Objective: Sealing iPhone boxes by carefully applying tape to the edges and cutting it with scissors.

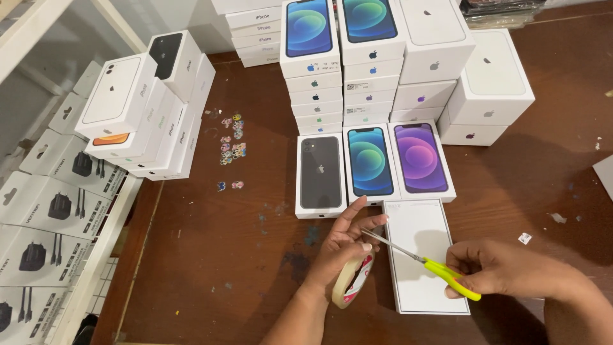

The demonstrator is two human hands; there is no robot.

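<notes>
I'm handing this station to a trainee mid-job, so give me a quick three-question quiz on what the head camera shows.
1. True or false: the right hand holds yellow-handled scissors.
2. What hangs around the left hand? A) a roll of tape B) a charger box C) a sticker sheet
3. Which white box lies directly beneath the scissors, and which side is up?

Key:
1. True; the blades point at the left fingers.
2. A, the roll of tape.
3. The plain white box on the brown table, blank side up, below the purple phone box.
</notes>
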